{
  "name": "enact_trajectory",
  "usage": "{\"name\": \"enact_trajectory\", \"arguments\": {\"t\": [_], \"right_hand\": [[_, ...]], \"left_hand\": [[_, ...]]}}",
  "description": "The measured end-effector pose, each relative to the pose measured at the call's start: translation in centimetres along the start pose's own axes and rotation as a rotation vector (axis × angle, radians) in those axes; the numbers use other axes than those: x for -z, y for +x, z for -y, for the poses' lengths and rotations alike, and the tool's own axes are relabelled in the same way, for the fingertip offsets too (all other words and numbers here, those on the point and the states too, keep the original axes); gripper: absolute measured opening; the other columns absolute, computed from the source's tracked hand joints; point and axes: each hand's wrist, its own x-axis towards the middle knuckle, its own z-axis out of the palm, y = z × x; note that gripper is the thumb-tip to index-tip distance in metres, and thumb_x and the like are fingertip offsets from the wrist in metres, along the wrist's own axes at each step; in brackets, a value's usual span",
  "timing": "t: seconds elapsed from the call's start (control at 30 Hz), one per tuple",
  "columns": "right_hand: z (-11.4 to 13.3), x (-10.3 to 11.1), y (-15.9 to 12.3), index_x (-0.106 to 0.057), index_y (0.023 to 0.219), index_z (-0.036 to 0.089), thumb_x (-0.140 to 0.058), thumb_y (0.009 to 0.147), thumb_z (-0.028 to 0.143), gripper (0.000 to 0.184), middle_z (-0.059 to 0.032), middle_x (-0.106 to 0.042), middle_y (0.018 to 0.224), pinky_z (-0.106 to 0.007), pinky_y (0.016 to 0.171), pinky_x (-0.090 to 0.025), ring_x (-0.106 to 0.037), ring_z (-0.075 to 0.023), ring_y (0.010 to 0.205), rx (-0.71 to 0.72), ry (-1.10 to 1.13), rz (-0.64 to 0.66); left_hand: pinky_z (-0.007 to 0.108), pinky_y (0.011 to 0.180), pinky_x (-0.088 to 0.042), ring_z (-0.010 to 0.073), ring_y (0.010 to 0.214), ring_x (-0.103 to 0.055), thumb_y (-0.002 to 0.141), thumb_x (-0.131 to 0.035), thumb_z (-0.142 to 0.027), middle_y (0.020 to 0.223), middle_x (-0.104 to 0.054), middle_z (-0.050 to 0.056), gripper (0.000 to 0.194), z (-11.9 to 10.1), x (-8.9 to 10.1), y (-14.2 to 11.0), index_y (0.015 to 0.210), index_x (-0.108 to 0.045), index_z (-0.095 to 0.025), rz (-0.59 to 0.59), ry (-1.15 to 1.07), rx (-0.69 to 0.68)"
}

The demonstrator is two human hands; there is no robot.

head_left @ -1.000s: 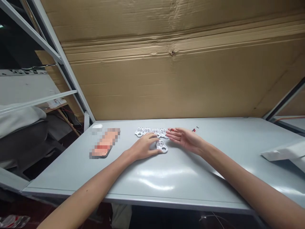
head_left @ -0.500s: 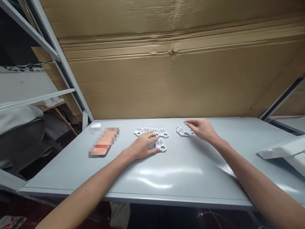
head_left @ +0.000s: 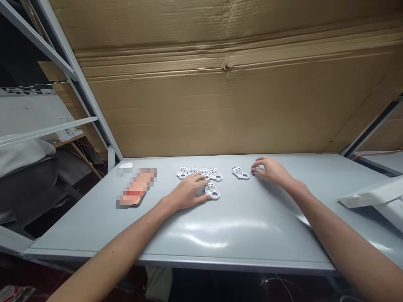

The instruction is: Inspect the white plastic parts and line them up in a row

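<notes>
Several small white plastic plates with holes lie in a row (head_left: 199, 172) on the grey table (head_left: 220, 226). One more white plate (head_left: 213, 191) sits just in front of the row, and my left hand (head_left: 188, 192) rests flat beside it, fingers spread and touching its left edge. A single white plate (head_left: 241, 173) lies apart to the right. My right hand (head_left: 271, 171) is just right of it, fingers curled down on a tiny red piece (head_left: 253, 172) on the table.
A blurred flat orange object (head_left: 137, 188) and a white mouse (head_left: 126, 165) lie at the table's left. A cardboard wall (head_left: 220, 96) stands behind. White folded sheets (head_left: 374, 197) lie at the right edge. A metal shelf frame (head_left: 72, 75) rises at left.
My right hand moved right from beside the row and left a white plate lying apart. It now curls down over the small red piece. My left hand stayed put.
</notes>
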Motion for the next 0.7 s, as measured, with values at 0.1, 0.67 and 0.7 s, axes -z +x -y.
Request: {"name": "enact_trajectory", "arguments": {"t": [0.1,0.67,0.7], "right_hand": [[0.1,0.1,0.0,-0.072,0.077,0.021,-0.053,0.083,0.026,0.021,-0.0127,-0.071,0.108,-0.042,0.074,-0.052,-0.066,-0.0324,0.096,-0.010,0.001,-0.018],[11.1,-1.9,-4.2,-0.067,0.121,0.025,-0.055,0.094,0.036,0.031,-0.0109,-0.067,0.124,-0.042,0.089,-0.052,-0.064,-0.0270,0.108,0.667,0.211,0.211],[11.1,-2.0,-4.2,-0.067,0.119,0.025,-0.055,0.094,0.037,0.031,-0.0111,-0.067,0.123,-0.041,0.088,-0.052,-0.064,-0.0269,0.107,0.658,0.209,0.209]], "left_hand": [[0.050,0.111,-0.040,0.0332,0.133,-0.047,0.091,-0.064,-0.046,0.136,-0.058,0.014,0.041,0.1,0.2,-0.1,0.123,-0.065,-0.020,-0.004,0.005,-0.018],[0.050,0.112,-0.037,0.0339,0.137,-0.043,0.092,-0.062,-0.051,0.142,-0.053,0.016,0.050,1.1,-0.1,-0.2,0.131,-0.060,-0.020,0.019,0.046,-0.012],[0.051,0.112,-0.036,0.0348,0.138,-0.041,0.091,-0.063,-0.054,0.144,-0.051,0.017,0.054,1.2,0.0,-0.3,0.132,-0.059,-0.019,0.024,0.054,-0.001]]}}
